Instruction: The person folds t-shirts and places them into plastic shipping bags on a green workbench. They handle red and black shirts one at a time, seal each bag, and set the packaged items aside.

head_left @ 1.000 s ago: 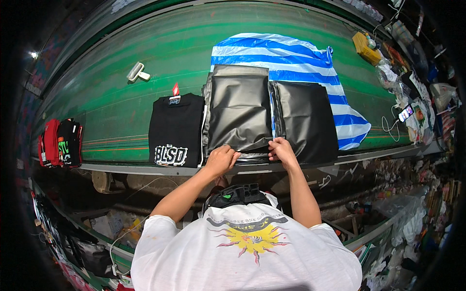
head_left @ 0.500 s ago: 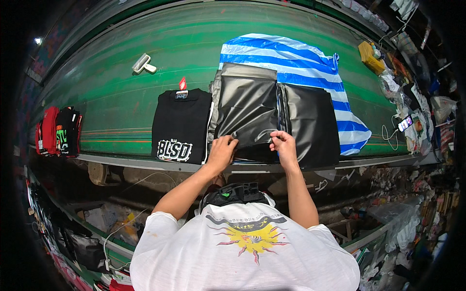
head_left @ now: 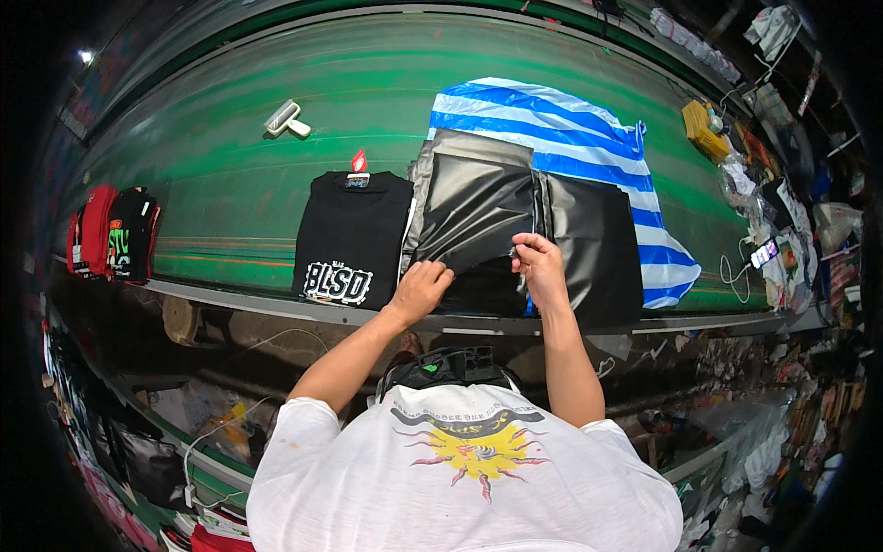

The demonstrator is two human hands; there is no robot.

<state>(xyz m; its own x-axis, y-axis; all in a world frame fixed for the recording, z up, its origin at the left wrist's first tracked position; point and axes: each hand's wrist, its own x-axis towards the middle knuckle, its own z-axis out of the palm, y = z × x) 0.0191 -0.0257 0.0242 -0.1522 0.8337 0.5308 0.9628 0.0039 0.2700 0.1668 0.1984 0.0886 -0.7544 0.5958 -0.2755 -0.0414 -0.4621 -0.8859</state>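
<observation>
A shiny black plastic bag (head_left: 478,198) lies on a pile of like bags in front of me. Its near edge arches up between my hands, with a dark gap beneath. My left hand (head_left: 422,289) is closed on the near left corner, fingers curled over the edge. At the near right corner my right hand (head_left: 538,265) pinches the bag between thumb and fingers. Directly left of the bags rests a folded black T-shirt (head_left: 354,225) with white lettering and a red tag (head_left: 359,161). More black plastic bags (head_left: 593,248) are stacked to the right.
Blue-and-white striped plastic sheeting (head_left: 552,115) spreads behind and right of the bags. A white lint roller (head_left: 287,120) lies on the green table (head_left: 221,193). Folded red and black garments (head_left: 110,235) stand far left. A phone with a cable (head_left: 763,253) and clutter occupy the right end.
The bag's near edge has risen into an arch, opening a dark gap below it. My right hand has shifted slightly up and keeps its pinch; my left stays at the left corner.
</observation>
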